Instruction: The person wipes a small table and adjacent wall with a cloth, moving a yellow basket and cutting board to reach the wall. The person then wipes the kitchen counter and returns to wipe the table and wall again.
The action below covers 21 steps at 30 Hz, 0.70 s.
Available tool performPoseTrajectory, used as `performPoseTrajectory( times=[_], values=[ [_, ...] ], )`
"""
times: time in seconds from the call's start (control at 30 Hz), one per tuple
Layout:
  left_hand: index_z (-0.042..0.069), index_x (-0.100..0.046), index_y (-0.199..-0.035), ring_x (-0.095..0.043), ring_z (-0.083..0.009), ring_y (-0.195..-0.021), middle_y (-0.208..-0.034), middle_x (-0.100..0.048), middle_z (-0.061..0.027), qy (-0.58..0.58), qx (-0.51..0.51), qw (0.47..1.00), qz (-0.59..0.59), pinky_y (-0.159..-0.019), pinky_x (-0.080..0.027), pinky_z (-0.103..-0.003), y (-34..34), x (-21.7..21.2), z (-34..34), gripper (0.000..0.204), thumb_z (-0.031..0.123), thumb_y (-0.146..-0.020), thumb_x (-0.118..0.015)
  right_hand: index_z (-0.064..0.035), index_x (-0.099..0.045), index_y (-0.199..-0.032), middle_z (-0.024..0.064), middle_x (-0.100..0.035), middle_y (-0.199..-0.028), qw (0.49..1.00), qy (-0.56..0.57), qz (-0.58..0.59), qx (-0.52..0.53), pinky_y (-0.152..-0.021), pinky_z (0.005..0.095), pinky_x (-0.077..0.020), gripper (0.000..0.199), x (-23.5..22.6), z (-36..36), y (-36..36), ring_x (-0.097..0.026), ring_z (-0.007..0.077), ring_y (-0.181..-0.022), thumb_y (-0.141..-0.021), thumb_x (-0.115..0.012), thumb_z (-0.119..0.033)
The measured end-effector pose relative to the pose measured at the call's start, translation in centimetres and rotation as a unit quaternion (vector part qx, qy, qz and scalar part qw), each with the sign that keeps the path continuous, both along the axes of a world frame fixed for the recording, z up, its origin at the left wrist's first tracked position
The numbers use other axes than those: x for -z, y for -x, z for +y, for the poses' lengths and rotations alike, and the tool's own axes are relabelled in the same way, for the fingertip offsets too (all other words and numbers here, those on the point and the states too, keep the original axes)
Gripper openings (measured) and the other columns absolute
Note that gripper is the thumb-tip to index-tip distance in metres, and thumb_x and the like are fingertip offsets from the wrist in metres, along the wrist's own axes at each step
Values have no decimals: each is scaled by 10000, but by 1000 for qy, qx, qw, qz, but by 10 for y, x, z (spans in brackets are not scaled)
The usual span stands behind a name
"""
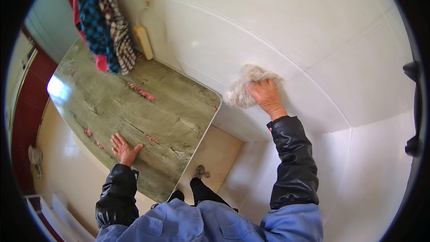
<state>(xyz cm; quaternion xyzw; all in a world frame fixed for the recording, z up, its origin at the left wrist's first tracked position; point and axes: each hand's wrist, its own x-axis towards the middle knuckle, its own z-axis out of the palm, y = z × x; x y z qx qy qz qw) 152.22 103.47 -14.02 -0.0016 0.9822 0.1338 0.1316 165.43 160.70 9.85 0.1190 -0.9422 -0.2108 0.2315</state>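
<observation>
My right hand presses a fluffy greyish-white cloth against the white tiled wall, just beyond the table's right corner. Its fingers lie bent over the cloth, and part of them sinks into the pile. On the near left part of the green wood-grain table, my left hand rests flat with its fingers spread and nothing in it. Black sleeve covers reach over both forearms. The table top carries small red flower patterns.
Checked and pink cloths hang over the table's far end. Beside them a yellow object with a cord leans on the wall. A dark red door stands at the left, and white shelving at the lower left. Tan floor shows below.
</observation>
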Motion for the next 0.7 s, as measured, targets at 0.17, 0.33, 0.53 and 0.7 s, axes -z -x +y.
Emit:
performPoseTrajectory(
  times=[0.17, 0.33, 0.53, 0.7],
  values=[
    [52, -13, -1593, 68, -347, -1542, -1663, 28, -207, 24, -10, 1000, 8, -1177, -59, -608, 3, 7, 1, 1395, 618, -619, -835, -205, -653, -1261, 103, -569, -1299, 932, -22, 306, 192, -994, 488, -421, 389, -80, 32, -69, -537, 296, -1183, -876, -621, -166],
    [60, -9, -1595, 49, -351, -1544, -1667, 36, -197, 52, -2, 999, -2, -1170, -129, -617, 7, 13, -3, 1372, 632, -650, -823, -109, -407, -1453, 113, -470, -1416, 647, 463, 605, 31, -1087, 472, -395, 545, -83, 93, -119, -513, 270, -1247, -959, -621, -198],
    [59, -11, -1595, 44, -357, -1544, -1667, 27, -199, 83, 10, 996, 14, -1171, -128, -616, 9, 22, -7, 1368, 688, -658, -784, -45, -474, -1370, 86, -533, -1369, 527, 465, 708, 71, -1025, 394, -467, 443, 40, 131, -177, -526, 230, -1214, -973, -613, -184],
    [54, -13, -1594, 47, -355, -1544, -1667, 25, -201, 80, 6, 997, 5, -1171, -120, -617, 10, 22, -6, 1367, 695, -659, -778, -121, -514, -1387, 28, -556, -1394, 252, 650, 690, 194, -1026, 363, -454, 447, 93, 116, -185, -538, 219, -1215, -966, -605, -242]
  ],
)
